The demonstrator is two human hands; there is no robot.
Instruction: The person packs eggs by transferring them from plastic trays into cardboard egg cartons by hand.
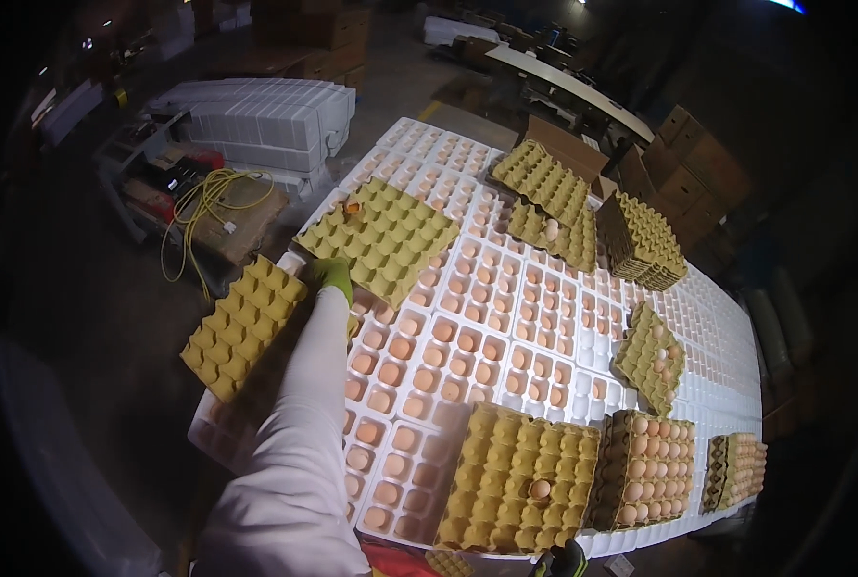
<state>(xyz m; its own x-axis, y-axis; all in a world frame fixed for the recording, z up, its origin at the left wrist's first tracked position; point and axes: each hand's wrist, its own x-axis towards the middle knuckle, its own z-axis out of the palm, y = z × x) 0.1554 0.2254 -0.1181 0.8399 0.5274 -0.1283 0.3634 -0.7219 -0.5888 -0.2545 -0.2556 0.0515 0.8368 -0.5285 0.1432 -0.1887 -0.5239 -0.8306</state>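
My left hand (333, 278), in a green glove, reaches out at the upper left, at the near edge of a yellow pulp egg tray (378, 238) that carries a cracked egg (355, 208); its fingers are mostly hidden. Left of the forearm is another pulp tray (245, 324). At the bottom edge my right hand (562, 559), in a dark glove with green trim, is partly cut off beside a large pulp tray (515, 476) holding one egg or shell (539, 490). Beneath lie white foam trays (505, 339) with eggs in many cells.
Stacked egg-filled trays (656, 469) stand at the right, near a tilted tray with several eggs (652, 360). Empty pulp trays are stacked (642, 241) at the far side by an open cardboard box (562, 148). White foam blocks (256, 122) and a coiled yellow cable (220, 195) are at the left.
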